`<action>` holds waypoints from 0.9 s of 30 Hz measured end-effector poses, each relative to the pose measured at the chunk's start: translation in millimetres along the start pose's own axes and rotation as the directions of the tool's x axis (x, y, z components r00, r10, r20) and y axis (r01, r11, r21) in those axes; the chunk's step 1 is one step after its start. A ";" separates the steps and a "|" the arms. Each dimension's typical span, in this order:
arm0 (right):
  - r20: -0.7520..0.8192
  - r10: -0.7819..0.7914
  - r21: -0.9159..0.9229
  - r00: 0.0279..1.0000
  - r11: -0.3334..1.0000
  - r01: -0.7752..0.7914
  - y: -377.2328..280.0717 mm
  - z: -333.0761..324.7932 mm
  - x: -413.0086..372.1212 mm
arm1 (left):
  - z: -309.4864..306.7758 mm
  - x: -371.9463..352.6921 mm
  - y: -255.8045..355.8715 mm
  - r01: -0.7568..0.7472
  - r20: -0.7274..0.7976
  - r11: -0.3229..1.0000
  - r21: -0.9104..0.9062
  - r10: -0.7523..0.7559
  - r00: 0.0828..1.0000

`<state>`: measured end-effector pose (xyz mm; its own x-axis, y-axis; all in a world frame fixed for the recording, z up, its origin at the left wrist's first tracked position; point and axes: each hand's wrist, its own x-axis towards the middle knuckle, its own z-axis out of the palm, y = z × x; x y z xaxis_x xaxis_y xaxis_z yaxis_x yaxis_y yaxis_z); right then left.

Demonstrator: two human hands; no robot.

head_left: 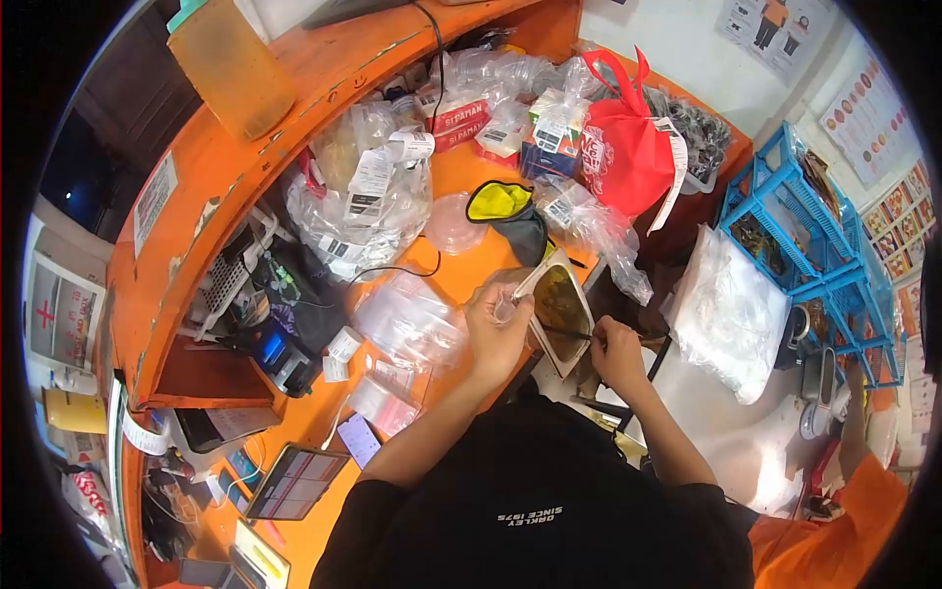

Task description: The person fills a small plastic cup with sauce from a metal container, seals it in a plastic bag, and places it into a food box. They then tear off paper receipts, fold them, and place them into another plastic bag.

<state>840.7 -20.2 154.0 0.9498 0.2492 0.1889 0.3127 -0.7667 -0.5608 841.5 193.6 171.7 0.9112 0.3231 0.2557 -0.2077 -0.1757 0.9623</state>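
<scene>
Two hands meet over an orange counter (461, 167) – both busy at one shallow tray (536, 278). The tray is rectangular with a pale rim and filled with something brownish-yellow and glossy. It lies between the two grips. Its long axis runs from near the person's chest away toward the heap of bags, and its far end leans a little to the left.

The left hand (496, 329) has its fingertips pinched on a small clear cup (504, 308), held just against the tray's left rim. The right hand (618, 355) has its fingers pressed together around a thin dark utensil (572, 334). This points from that grip leftward across the tray, nearly crosswise to its length, with its tip over the filling. I cannot tell what kind of tip it has.

Clear packets (407, 319) lie just left of the cup hand – a red bag (628, 147) stands well beyond.
</scene>
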 end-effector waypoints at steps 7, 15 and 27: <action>0.077 0.136 0.415 0.988 0.896 -0.156 5.4 6.7 5.6 | -18.7 13.4 -9.4 0.187 -0.046 0.955 -0.230 -0.203 0.978; 0.017 0.101 0.434 0.995 0.896 -0.098 -29.2 2.7 26.4 | -74.2 57.1 -35.6 0.306 -0.046 0.916 -0.260 -0.328 0.943; -0.036 0.070 0.467 0.997 0.883 -0.045 -51.2 11.8 34.5 | -103.8 67.8 -82.0 0.210 -0.140 0.972 -0.101 -0.223 0.965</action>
<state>857.5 34.6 179.8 0.9686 0.1734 0.1780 0.2355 -0.4116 -0.8804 883.4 326.3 119.7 0.8757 0.4807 0.0449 -0.0464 -0.0088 0.9989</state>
